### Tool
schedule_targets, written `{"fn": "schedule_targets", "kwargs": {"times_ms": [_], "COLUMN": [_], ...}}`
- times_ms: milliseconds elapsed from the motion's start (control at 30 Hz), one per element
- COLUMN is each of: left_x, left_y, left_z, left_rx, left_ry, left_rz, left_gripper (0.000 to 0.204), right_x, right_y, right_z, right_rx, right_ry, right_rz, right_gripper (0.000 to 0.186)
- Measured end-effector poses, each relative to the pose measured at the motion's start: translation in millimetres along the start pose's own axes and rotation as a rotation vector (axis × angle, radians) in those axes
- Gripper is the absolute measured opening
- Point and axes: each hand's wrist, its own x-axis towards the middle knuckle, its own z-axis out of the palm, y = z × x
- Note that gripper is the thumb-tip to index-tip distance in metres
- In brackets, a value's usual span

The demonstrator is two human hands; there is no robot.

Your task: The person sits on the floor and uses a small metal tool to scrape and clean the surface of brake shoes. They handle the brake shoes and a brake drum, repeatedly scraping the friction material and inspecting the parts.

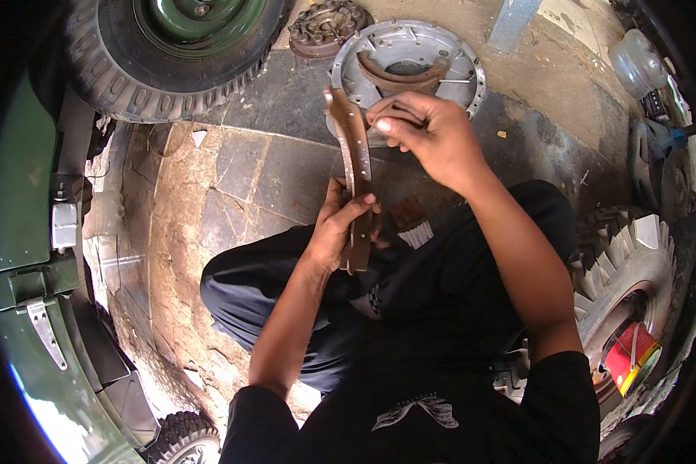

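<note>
My left hand [339,228] grips the lower part of a curved brown brake shoe [356,155], held upright over my lap. A row of small holes runs along its rusty face. Close to its upper end, my right hand [431,135] is closed in a pinch, thumb against fingers. Whatever sits in that pinch, if anything, is too small or hidden to make out. Beyond my hands, a second brake shoe [402,77] lies on a round silver metal housing [472,68] on the floor.
A brown round metal part [327,28] lies beside the housing. A big tyre [108,69] with a green wheel stands at upper left, and green vehicle bodywork [23,185] at left. To my right are another tyre [634,259], a red can [629,354] and a clear plastic bottle [638,62].
</note>
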Motion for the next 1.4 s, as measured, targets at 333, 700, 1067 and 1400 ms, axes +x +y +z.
{"fn": "schedule_targets", "kwargs": {"times_ms": [333, 700, 1067, 1400], "left_x": [-15.0, -5.9, -0.6, -1.3], "left_y": [-10.8, -5.6, -8.6, -5.2], "left_z": [-20.4, -19.9, -27.5, -18.1], "left_rx": [-0.279, -0.122, -0.213, -0.156], "left_ry": [0.093, 0.215, 0.166, 0.203], "left_rz": [-0.092, -0.026, -0.050, -0.068], "left_gripper": [0.041, 0.038, 0.040, 0.038], "right_x": [-10.0, -7.4, -11.8, -6.3], "right_y": [25.0, 49.0, 48.3, 52.6], "right_z": [41.6, 63.4, 63.6, 59.7], "right_rx": [-0.458, -0.593, -0.579, -0.674], "right_ry": [-0.150, -0.141, -0.101, -0.062], "right_rz": [-0.353, -0.417, -0.393, -0.431], "right_gripper": [0.020, 0.022, 0.018, 0.022]}}
